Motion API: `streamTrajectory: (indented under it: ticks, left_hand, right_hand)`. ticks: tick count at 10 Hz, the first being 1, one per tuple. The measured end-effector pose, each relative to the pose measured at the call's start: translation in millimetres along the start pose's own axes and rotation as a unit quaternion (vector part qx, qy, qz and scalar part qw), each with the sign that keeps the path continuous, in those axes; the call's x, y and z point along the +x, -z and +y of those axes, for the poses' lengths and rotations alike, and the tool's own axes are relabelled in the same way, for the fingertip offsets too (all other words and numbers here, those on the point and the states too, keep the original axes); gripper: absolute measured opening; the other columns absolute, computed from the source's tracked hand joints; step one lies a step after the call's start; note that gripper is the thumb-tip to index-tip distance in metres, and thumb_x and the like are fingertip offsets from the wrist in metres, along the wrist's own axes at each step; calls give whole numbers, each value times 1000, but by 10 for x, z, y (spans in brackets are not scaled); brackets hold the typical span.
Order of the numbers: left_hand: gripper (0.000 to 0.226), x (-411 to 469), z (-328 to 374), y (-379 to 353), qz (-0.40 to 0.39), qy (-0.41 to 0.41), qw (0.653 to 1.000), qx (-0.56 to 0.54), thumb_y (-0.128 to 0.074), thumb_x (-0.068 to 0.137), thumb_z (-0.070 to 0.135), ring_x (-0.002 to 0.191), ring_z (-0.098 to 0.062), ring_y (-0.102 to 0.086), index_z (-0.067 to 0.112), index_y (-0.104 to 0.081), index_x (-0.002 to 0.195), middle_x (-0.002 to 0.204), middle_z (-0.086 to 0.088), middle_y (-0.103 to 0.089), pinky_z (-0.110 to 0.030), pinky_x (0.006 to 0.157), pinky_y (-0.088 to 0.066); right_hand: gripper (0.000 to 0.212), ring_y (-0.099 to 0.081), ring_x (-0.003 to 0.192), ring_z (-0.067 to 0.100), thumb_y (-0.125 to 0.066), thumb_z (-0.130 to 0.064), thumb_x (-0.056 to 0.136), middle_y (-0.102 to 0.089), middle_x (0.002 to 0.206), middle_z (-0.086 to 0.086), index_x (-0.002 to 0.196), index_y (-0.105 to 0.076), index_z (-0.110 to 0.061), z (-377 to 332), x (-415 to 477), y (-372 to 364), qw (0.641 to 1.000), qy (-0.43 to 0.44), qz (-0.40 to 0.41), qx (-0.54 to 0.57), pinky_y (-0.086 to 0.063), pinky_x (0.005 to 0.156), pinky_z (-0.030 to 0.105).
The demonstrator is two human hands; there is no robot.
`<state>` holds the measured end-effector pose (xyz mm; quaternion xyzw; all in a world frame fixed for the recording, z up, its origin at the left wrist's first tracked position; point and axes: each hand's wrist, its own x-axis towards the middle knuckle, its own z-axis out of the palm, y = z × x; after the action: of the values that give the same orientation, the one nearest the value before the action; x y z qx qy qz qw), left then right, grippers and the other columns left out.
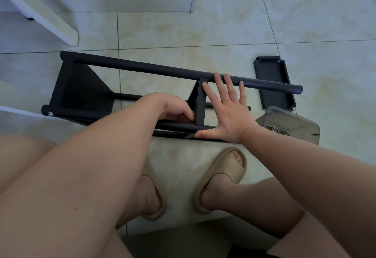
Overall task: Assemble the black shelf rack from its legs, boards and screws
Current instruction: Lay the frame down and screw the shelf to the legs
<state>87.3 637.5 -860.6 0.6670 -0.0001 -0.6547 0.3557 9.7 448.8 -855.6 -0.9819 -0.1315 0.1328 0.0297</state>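
Mid-build, second board going in. Black shelf rack (pixel 130 65) on its side on the tiled floor (pixel 203 33), dead centre, long axis running 9 to 3 o'clock. End board (pixel 81 88) already fixed at the 9 o'clock end, a bright screw head (pixel 50 113) showing at its near corner. Middle board (pixel 200 103) standing edge-on between far leg (pixel 264 84) and near leg (pixel 177 125), roughly square to both; whether screwed or only seated, cannot tell. Left hand (pixel 177 111) at the 9 o'clock face of that board, fingers curled down round the near leg at the board's foot, gripping. Right hand (pixel 227 113) at the 3 o'clock face, open and flat, fingers spread with tips over the far leg, thumb lying along the near leg; holding nothing, seemingly bracing. No screw and no tool visible in either hand. Loose board (pixel 270 70) flat on the floor at 2 o'clock of the rack, partly behind the far leg's free end from this angle. Screws (pixel 278 130) in a clear tub (pixel 289 119) at 3 o'clock, just beside the right wrist. Likely next: hold the middle board square with the left hand, reach the right to the tub for a screw, line it up with the hole in the leg. Risk judged: board slipping out of line once the bracing hand lifts. Finish matte black throughout, tubes round with capped ends, boards thin sheet with folded rims; rigid, light-looking, apt to roll on the tubes.
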Motion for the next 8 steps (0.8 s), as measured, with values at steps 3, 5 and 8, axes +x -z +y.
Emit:
streamTrajectory:
  ticks: [3,5,8]
  left_hand:
    - [11,61,-8,-2,28,-4,999,16,-63,91,18,75,-16,-65,14,-71,84,75,0,-72,-26,74,-50]
    - [26,30,-26,4,0,-11,1000,-6,-56,94,14,82,-17,-67,16,-78,80,85,-2,-74,-30,85,-51]
    - [16,28,-10,-6,5,-5,1000,14,-58,94,16,84,-19,-65,12,-74,93,88,-4,-73,-32,88,-51]
  right_hand:
    - [133,25,153,30,-30,-104,59,22,168,6,162,5,-28,8,4,-10,1000,2,4,1,12,120,63]
    - [133,26,153,29,-29,-105,60,21,168,6,162,6,-28,9,2,-18,1000,2,6,-2,13,120,63]
    - [133,25,153,30,-29,-105,60,20,168,7,162,5,-28,5,1,-20,1000,3,8,0,14,120,62]
